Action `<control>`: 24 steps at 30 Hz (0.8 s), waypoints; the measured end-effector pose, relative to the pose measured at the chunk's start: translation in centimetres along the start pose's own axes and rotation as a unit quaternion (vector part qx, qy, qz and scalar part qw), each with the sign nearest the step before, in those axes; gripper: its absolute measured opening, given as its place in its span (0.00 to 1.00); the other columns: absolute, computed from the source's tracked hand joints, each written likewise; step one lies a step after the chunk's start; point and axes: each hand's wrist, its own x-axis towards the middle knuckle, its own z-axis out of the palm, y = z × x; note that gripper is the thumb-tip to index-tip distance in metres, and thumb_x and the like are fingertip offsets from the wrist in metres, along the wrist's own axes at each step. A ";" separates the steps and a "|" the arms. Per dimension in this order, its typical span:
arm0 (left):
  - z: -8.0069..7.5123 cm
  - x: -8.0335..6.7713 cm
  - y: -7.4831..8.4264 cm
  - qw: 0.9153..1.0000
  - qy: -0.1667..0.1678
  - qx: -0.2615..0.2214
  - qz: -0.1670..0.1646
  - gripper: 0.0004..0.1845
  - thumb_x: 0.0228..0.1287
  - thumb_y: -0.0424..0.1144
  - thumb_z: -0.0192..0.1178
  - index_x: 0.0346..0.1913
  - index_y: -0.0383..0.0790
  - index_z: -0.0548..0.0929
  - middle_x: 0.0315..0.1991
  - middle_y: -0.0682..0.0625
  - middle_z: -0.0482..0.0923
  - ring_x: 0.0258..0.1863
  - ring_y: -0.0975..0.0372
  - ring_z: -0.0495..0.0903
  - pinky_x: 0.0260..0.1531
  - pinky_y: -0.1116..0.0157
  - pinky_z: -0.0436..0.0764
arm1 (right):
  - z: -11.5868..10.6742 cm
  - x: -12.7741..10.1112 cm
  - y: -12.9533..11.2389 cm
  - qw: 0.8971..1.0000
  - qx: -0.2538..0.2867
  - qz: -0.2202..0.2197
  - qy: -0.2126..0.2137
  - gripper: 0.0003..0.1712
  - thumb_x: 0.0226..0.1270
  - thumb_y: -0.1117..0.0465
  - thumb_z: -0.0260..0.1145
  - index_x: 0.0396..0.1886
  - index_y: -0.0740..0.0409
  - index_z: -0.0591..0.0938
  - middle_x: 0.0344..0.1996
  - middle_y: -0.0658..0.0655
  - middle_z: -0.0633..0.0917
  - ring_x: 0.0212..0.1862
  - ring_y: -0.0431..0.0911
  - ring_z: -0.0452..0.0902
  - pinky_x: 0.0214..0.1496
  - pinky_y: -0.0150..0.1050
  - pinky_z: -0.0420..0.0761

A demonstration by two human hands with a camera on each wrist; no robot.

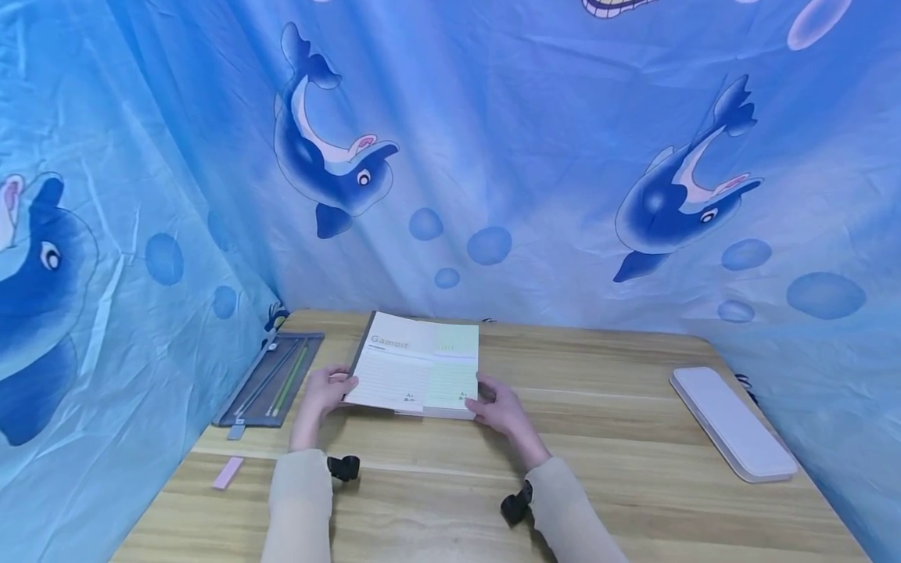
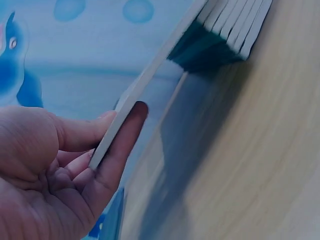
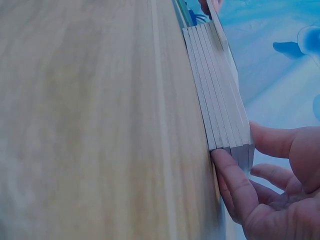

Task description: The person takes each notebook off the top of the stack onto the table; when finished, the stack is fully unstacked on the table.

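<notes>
Both cream sleeves [image 1: 303, 500] enter at the near edge of the wooden table [image 1: 619, 438]. Ahead of them, at the table's centre, lies a stack of notebooks [image 1: 417, 367]. Left hand [image 1: 325, 393] pinches the top cover at the stack's 9 o'clock edge, thumb above and fingers [image 2: 120, 145] beneath, lifting it. Right hand [image 1: 498, 407] holds the stack at its 5 o'clock corner, thumb on top and a finger [image 3: 235, 180] against the page edges. A grey pencil case [image 1: 271, 379] sits at 9 o'clock, a pink eraser [image 1: 227, 473] at 8, a white case [image 1: 732, 422] at 3.
</notes>
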 end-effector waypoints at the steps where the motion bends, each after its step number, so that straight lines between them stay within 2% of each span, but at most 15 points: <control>1: -0.3 0.0 -0.2 1.000 0.008 0.000 -0.007 0.24 0.71 0.32 0.57 0.63 0.20 0.70 0.57 0.25 0.75 0.53 0.41 0.80 0.49 0.54 0.81 | 0.0 0.0 0.0 1.000 -0.001 0.000 -0.001 0.41 0.64 0.67 0.71 0.74 0.66 0.64 0.71 0.72 0.65 0.66 0.64 0.69 0.50 0.45 0.84; 4: -1.1 -0.1 -0.8 0.999 0.037 -0.010 -0.028 0.25 0.72 0.33 0.56 0.66 0.21 0.68 0.59 0.25 0.73 0.56 0.40 0.78 0.49 0.54 0.80 | 0.0 0.0 -0.1 1.000 0.001 -0.002 -0.003 0.40 0.64 0.67 0.70 0.74 0.66 0.64 0.70 0.72 0.65 0.65 0.64 0.70 0.50 0.45 0.84; 7: -1.8 -0.2 -1.4 0.996 0.070 -0.024 -0.044 0.26 0.72 0.34 0.56 0.67 0.23 0.69 0.60 0.25 0.73 0.56 0.40 0.78 0.45 0.60 0.81 | -0.1 0.0 -0.1 1.000 0.001 -0.001 -0.003 0.40 0.64 0.67 0.70 0.74 0.67 0.64 0.70 0.72 0.66 0.65 0.64 0.70 0.50 0.45 0.84; 11: -2.7 -0.2 -1.8 0.993 0.097 -0.045 -0.046 0.26 0.70 0.33 0.57 0.66 0.22 0.70 0.59 0.24 0.73 0.50 0.43 0.81 0.36 0.64 0.83 | 0.0 -0.1 -0.2 1.000 0.003 0.002 -0.002 0.40 0.64 0.68 0.70 0.74 0.67 0.64 0.70 0.72 0.65 0.64 0.64 0.71 0.50 0.45 0.84; 14: -3.2 -0.2 -2.0 0.991 0.109 -0.053 -0.057 0.25 0.71 0.33 0.57 0.66 0.23 0.70 0.61 0.25 0.71 0.53 0.41 0.79 0.45 0.58 0.83 | 0.0 -0.1 -0.3 1.000 0.004 0.003 -0.002 0.40 0.64 0.67 0.70 0.74 0.66 0.64 0.71 0.72 0.65 0.64 0.64 0.71 0.50 0.45 0.84; 18: -3.3 -0.1 -2.2 0.988 0.130 -0.053 -0.067 0.25 0.71 0.33 0.55 0.66 0.24 0.70 0.64 0.26 0.69 0.63 0.38 0.71 0.59 0.49 0.73 | 0.0 -0.2 -0.5 1.000 0.005 0.008 -0.001 0.40 0.64 0.67 0.70 0.74 0.66 0.64 0.71 0.71 0.65 0.64 0.63 0.71 0.50 0.45 0.84; 24: -2.8 -0.1 -2.8 0.988 0.136 -0.014 -0.070 0.24 0.71 0.36 0.57 0.65 0.27 0.73 0.61 0.27 0.71 0.60 0.37 0.72 0.58 0.46 0.72 | 0.0 -0.2 -0.6 1.000 0.003 0.008 -0.003 0.40 0.65 0.67 0.69 0.74 0.65 0.64 0.71 0.71 0.65 0.64 0.63 0.71 0.51 0.46 0.83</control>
